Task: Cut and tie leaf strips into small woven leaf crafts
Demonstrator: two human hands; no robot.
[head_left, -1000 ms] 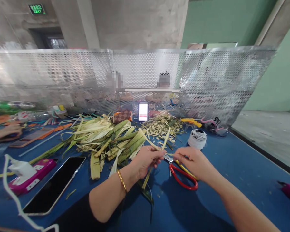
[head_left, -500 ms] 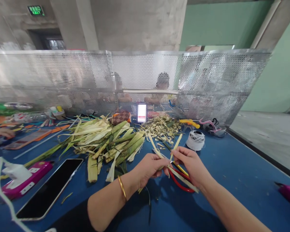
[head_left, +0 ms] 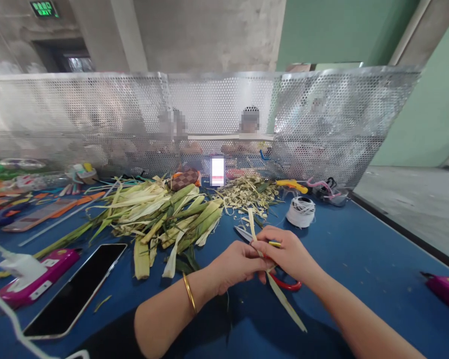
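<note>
My left hand [head_left: 241, 264] and my right hand [head_left: 284, 249] meet over the table, fingers of both pinched on strips of corn husk [head_left: 286, 301]. One strip end stands up above the fingers, and a longer one hangs down toward me on the right. My fingertips hide where the strips cross. Beneath my hands lies a pair of scissors [head_left: 290, 284] with red and yellow handles, its blades pointing away to the left; my right hand covers part of it. Beyond, to the left, spreads a heap of corn husks [head_left: 153, 212]. A spool of white thread [head_left: 301, 212] stands past my right hand.
Husk scraps [head_left: 250, 194] lie in a pile ahead. At left are a black-screened phone [head_left: 77, 289] and a purple power strip [head_left: 41, 279] with a white plug. A perforated metal screen [head_left: 220, 99] crosses the back, with people behind it. Yellow-handled scissors [head_left: 292, 186] lie at back right.
My right hand has come in against my left. The strips have shifted: one end now points up, and another now hangs down to the right. The other person's hand at far left has left view.
</note>
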